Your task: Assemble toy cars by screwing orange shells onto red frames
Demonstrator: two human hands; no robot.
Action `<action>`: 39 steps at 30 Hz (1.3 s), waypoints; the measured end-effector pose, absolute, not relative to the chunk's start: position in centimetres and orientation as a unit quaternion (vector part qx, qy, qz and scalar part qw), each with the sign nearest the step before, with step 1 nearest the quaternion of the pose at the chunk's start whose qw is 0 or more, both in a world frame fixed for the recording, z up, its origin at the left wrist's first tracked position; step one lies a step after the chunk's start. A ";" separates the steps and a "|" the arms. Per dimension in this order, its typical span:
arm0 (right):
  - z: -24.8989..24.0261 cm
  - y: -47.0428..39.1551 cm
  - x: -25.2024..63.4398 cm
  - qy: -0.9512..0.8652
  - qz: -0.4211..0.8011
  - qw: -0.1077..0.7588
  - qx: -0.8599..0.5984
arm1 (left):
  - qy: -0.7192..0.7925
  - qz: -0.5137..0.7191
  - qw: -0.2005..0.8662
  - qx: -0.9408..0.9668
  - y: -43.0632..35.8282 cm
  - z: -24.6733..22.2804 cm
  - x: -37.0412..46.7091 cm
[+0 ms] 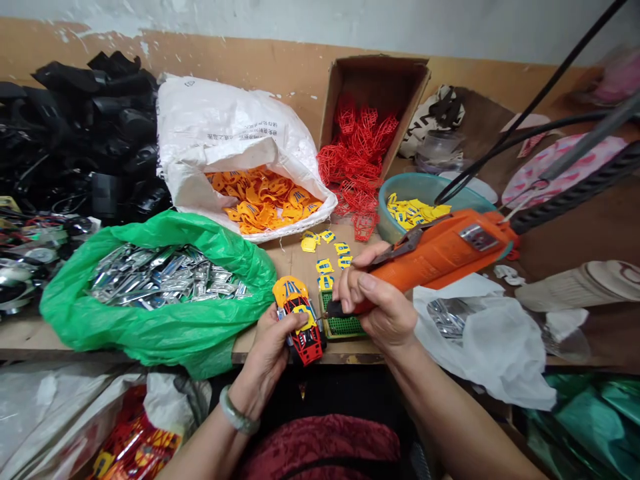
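My left hand (274,340) is closed around a toy car (306,343) with an orange hood, a yellow roof piece and a red frame, its thumb pressing on the roof. In my right hand (383,307) is an orange electric screwdriver (435,257), hung from above by a spring and cable. Its dark tip points left, close to the car's right side; whether it touches cannot be made out. Behind the tip sits a small green basket (345,327), partly covered by my right hand. Several yellow roof pieces (325,267) lie on the bench beyond it.
A green bag (165,340) of silvery parts stands at left, with black parts (115,140) behind. Farther back are a white sack (220,120) of orange hoods, a carton (420,87) with red frames, and a teal bowl (393,227) of yellow pieces. White plastic (500,347) lies right.
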State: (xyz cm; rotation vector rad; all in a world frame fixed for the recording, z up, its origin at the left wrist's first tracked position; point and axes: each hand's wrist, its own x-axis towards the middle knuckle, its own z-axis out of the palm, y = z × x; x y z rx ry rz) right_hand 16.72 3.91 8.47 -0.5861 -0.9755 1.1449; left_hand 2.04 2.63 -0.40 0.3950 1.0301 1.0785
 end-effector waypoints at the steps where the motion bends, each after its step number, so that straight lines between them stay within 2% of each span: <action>1: 8.3 3.9 16.6 -0.441 0.511 0.690 -0.261 | 0.465 0.489 0.717 0.177 2.6 -0.4 2.0; 26: 6.1 3.5 16.2 -0.488 0.551 0.607 -0.300 | 0.472 0.501 0.707 0.165 2.5 -0.1 2.4; 33: 6.0 4.4 17.4 -0.442 0.486 0.678 -0.329 | 0.483 0.502 0.700 0.154 2.4 0.1 2.1; 39: 4.5 5.3 18.3 -0.434 0.461 0.672 -0.384 | 0.468 0.502 0.709 0.162 2.3 -0.2 1.9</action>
